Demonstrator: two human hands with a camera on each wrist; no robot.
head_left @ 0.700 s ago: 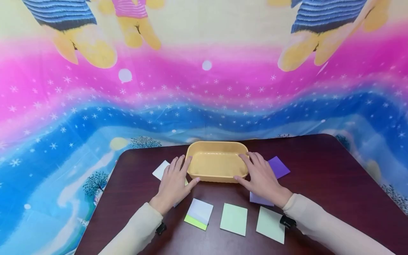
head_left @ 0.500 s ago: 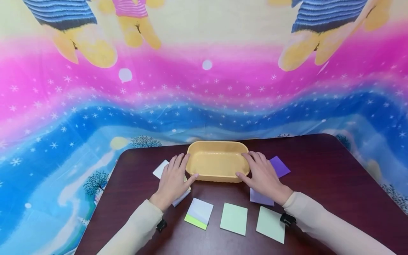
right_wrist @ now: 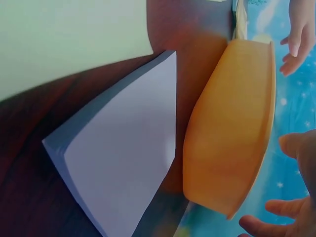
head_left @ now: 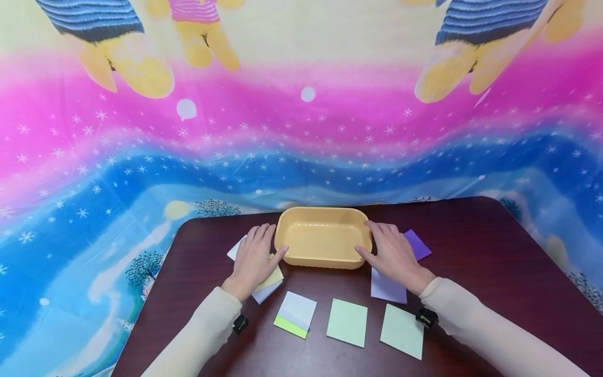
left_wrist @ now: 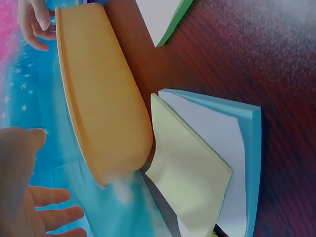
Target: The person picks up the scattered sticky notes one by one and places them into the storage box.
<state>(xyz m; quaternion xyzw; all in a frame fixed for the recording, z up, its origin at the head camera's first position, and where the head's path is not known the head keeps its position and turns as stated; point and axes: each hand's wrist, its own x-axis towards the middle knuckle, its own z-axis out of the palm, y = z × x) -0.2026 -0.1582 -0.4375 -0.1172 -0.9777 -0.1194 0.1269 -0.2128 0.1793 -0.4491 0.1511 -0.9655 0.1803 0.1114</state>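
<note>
A yellow rectangular tub [head_left: 324, 243] with rounded corners sits at the far side of the table, with nothing in it. My left hand [head_left: 254, 262] is at its left end, fingers spread, the thumb overlapping the near corner in the head view. At the right end my right hand [head_left: 397, 256] is held likewise, thumb and fingers apart. Both wrist views show gaps between the fingers and the tub's wall [left_wrist: 106, 98]. Under my left hand lie overlapping note pads, a pale yellow one [left_wrist: 192, 163] on top. A lilac pad [head_left: 388, 285] lies below my right hand.
Along the near side lie a white pad with a lime edge [head_left: 296, 314] and two pale green pads, one in the middle [head_left: 347, 322] and one to the right [head_left: 402, 331]. A purple pad [head_left: 417, 245] is right of my right hand. Patterned cloth [head_left: 301, 131] hangs behind the table [head_left: 490, 262].
Both hands have drawn outward from the tub, left hand to the left and right hand to the right, thumbs also back a little. The tub stays about where it was.
</note>
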